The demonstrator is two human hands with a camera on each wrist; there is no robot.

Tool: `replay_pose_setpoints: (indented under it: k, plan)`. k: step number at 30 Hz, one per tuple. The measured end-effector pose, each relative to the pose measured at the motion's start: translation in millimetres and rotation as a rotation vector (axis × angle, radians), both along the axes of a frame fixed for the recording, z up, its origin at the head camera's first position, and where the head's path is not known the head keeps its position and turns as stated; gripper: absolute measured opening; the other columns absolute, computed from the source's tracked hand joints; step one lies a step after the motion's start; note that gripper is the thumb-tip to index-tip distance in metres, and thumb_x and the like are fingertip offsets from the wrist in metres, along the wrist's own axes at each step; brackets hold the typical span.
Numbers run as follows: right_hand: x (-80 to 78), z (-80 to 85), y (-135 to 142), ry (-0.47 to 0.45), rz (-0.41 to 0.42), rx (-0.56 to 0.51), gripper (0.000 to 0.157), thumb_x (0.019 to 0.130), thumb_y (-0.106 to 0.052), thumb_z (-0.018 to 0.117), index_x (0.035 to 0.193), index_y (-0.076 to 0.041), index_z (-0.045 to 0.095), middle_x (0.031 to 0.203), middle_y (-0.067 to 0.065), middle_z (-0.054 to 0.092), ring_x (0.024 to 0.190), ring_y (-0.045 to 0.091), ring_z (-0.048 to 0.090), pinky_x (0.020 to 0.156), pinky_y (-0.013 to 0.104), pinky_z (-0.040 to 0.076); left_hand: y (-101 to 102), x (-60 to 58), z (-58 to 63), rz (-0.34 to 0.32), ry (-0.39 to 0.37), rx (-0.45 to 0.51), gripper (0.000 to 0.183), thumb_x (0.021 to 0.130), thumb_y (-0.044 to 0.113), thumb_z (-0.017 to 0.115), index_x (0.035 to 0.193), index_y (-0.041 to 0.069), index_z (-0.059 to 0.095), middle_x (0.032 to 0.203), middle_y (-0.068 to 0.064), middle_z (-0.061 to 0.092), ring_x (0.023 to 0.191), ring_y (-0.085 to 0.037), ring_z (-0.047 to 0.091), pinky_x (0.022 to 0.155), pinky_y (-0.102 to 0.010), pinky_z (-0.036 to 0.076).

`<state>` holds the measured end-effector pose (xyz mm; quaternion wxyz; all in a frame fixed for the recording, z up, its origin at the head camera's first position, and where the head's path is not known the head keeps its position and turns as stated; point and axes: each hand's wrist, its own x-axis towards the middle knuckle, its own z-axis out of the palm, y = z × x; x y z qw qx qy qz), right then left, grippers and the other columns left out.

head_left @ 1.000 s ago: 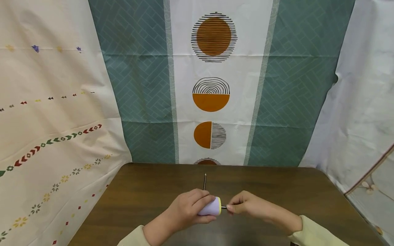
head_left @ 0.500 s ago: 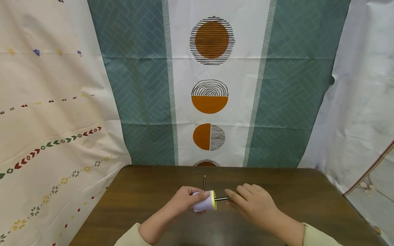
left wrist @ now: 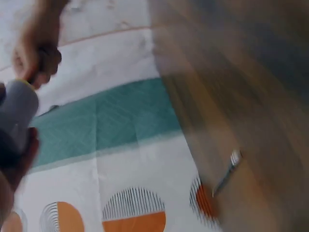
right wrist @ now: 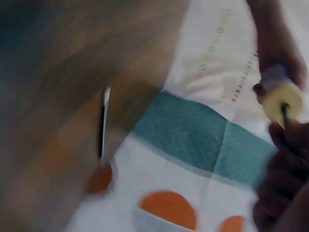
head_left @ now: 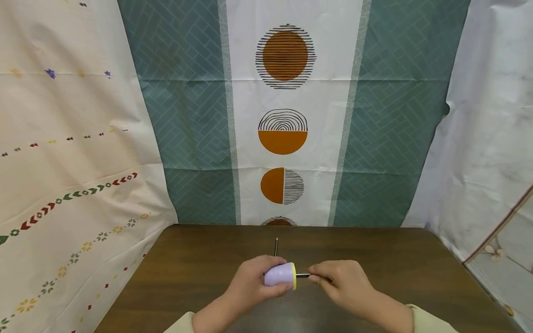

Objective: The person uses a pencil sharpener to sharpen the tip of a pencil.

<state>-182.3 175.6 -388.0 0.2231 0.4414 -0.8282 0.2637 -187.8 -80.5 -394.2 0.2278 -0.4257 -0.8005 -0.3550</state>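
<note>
My left hand (head_left: pixel 245 282) grips a lavender cylinder with a yellow end, which looks like a pencil sharpener (head_left: pixel 280 274), its thumb along the near side. In the right wrist view the round yellow end face (right wrist: pixel 275 102) has a dark hole in its middle. A thin dark pencil (head_left: pixel 303 275) stands in that hole and points sideways to the right. The right hand (head_left: pixel 347 284) pinches the pencil's outer end between thumb and fingers. The pencil's inner end is hidden inside. Both hands are held over the table's middle.
Beyond the left hand, a second dark pencil (head_left: pixel 276 246) with a light tip lies on the brown wooden table (head_left: pixel 200 249). A teal and white cloth (head_left: pixel 191 138) hangs behind the table; pale patterned cloths (head_left: pixel 83 185) hang at the sides.
The right hand turned over with its fingers extended, then came back to pinching the pencil. The left hand tilted the sharpener, then levelled it again. The pencil on the table stayed put.
</note>
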Motion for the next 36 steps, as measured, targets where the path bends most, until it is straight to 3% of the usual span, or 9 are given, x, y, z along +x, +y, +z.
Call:
replay_pose_setpoints:
  k: [4, 7, 11, 18, 21, 24, 30, 33, 36]
  plan:
    - [-4.7, 2.9, 9.3, -1.003, 0.198, -0.108, 0.039, 0.105, -0.023, 0.056, 0.096, 0.014, 0.067, 0.063, -0.010, 0.056, 0.057, -0.007, 0.040, 0.049, 0.017, 0.032, -2.1, -10.1, -8.2, -0.038, 0.666, -0.107, 0.052, 0.074, 0.038, 0.092, 0.109, 0.006, 0.070, 0.098, -0.003, 0.072, 0.083, -0.010, 0.070, 0.076, -0.014, 0.058]
    - [-7.8, 2.6, 11.1, -1.299, 0.236, -0.131, 0.045, 0.105, -0.020, 0.054, 0.102, 0.025, 0.057, 0.062, -0.014, 0.037, 0.051, -0.001, 0.024, 0.047, 0.018, 0.021, -3.6, -13.8, -10.7, -0.064, 0.810, -0.136, 0.056, 0.076, 0.044, 0.090, 0.110, 0.005, 0.069, 0.099, -0.002, 0.071, 0.082, -0.009, 0.069, 0.078, -0.013, 0.058]
    - [-3.8, 2.4, 6.9, -0.790, 0.114, -0.001, 0.038, 0.106, -0.030, 0.055, 0.102, 0.004, 0.072, 0.074, -0.012, 0.062, 0.062, -0.006, 0.043, 0.053, 0.018, 0.038, -5.4, -10.9, -11.7, -0.010, 0.577, -0.109, 0.050, 0.077, 0.038, 0.090, 0.109, 0.007, 0.070, 0.098, -0.002, 0.074, 0.082, -0.009, 0.069, 0.074, -0.013, 0.057]
    - [-7.9, 2.9, -1.8, 0.763, -0.195, 0.152, 0.036, 0.111, -0.032, 0.044, 0.101, -0.013, 0.072, 0.076, -0.006, 0.057, 0.065, 0.009, 0.049, 0.057, 0.021, 0.040, -5.0, -8.2, 7.1, 0.004, -0.710, 0.182, 0.035, 0.092, 0.027, 0.075, 0.111, -0.003, 0.074, 0.096, -0.015, 0.075, 0.071, -0.008, 0.062, 0.063, -0.022, 0.057]
    - [-11.2, 5.8, -3.9, 1.014, -0.146, 0.106, 0.034, 0.111, -0.018, 0.044, 0.094, -0.012, 0.073, 0.071, -0.004, 0.052, 0.062, 0.012, 0.044, 0.054, 0.021, 0.036, -3.8, -9.8, 12.9, -0.029, -1.023, 0.254, 0.042, 0.096, 0.028, 0.070, 0.113, -0.010, 0.072, 0.089, -0.011, 0.072, 0.067, -0.011, 0.064, 0.065, -0.028, 0.060]
    - [-12.7, 5.5, -6.4, 1.033, -0.109, 0.050, 0.036, 0.110, -0.020, 0.046, 0.085, -0.012, 0.071, 0.066, -0.005, 0.051, 0.056, 0.009, 0.042, 0.048, 0.016, 0.036, -0.9, -9.1, 14.3, -0.050, -1.090, 0.258, 0.043, 0.095, 0.027, 0.070, 0.112, -0.012, 0.071, 0.085, -0.008, 0.071, 0.064, -0.013, 0.064, 0.065, -0.028, 0.060]
    - [-14.3, -5.1, -7.4, 0.694, -0.097, -0.031, 0.041, 0.110, -0.031, 0.046, 0.081, -0.014, 0.070, 0.062, -0.010, 0.055, 0.050, 0.001, 0.043, 0.046, 0.010, 0.038, 2.3, -4.0, 6.1, 0.034, -0.722, 0.189, 0.033, 0.086, 0.022, 0.081, 0.108, -0.003, 0.075, 0.093, -0.015, 0.075, 0.071, -0.005, 0.060, 0.060, -0.020, 0.054]
    - [-10.6, -8.8, -4.0, 0.364, -0.071, -0.031, 0.035, 0.106, -0.034, 0.054, 0.083, -0.016, 0.073, 0.066, -0.013, 0.064, 0.055, -0.008, 0.044, 0.050, 0.008, 0.038, 2.2, -3.8, -6.2, 0.012, -0.219, 0.082, 0.033, 0.083, 0.025, 0.085, 0.106, 0.004, 0.074, 0.096, -0.009, 0.076, 0.074, -0.005, 0.062, 0.062, -0.015, 0.053]
    - [-8.7, -5.5, 2.0, -0.241, 0.085, -0.025, 0.029, 0.104, -0.027, 0.060, 0.086, -0.010, 0.075, 0.073, -0.009, 0.069, 0.064, -0.010, 0.047, 0.057, 0.012, 0.043, 0.2, -8.9, -12.4, -0.004, 0.405, -0.028, 0.042, 0.078, 0.031, 0.089, 0.107, 0.006, 0.071, 0.095, -0.003, 0.074, 0.079, -0.007, 0.067, 0.070, -0.012, 0.056]
